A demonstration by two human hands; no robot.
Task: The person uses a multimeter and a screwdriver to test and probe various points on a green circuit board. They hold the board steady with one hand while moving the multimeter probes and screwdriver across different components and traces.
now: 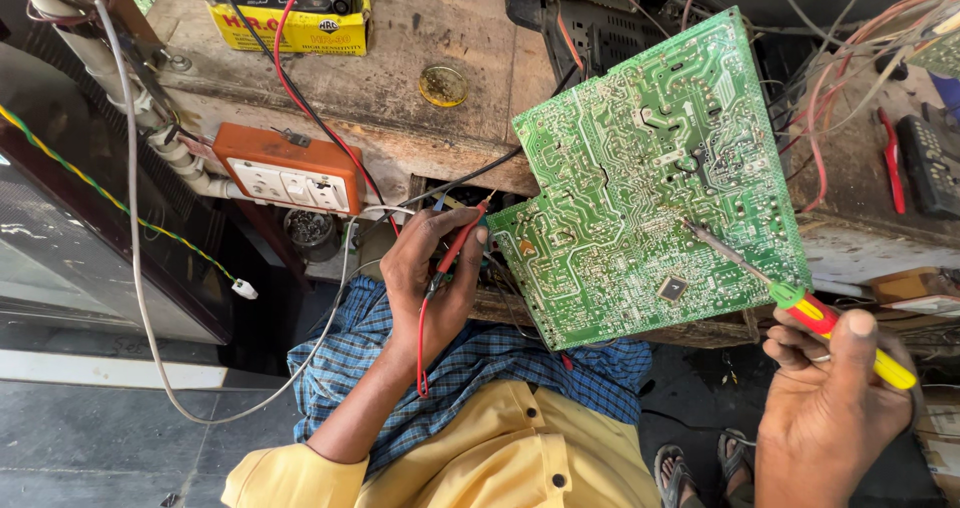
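Circuit board [650, 178] stands tilted on the bench [420, 98] edge, between both hands. Left hand [430, 278] grasps a red probe [462, 240] at the board's left edge; right hand [830, 408] clenches a screwdriver [800, 303], shaft running up-left onto the board.
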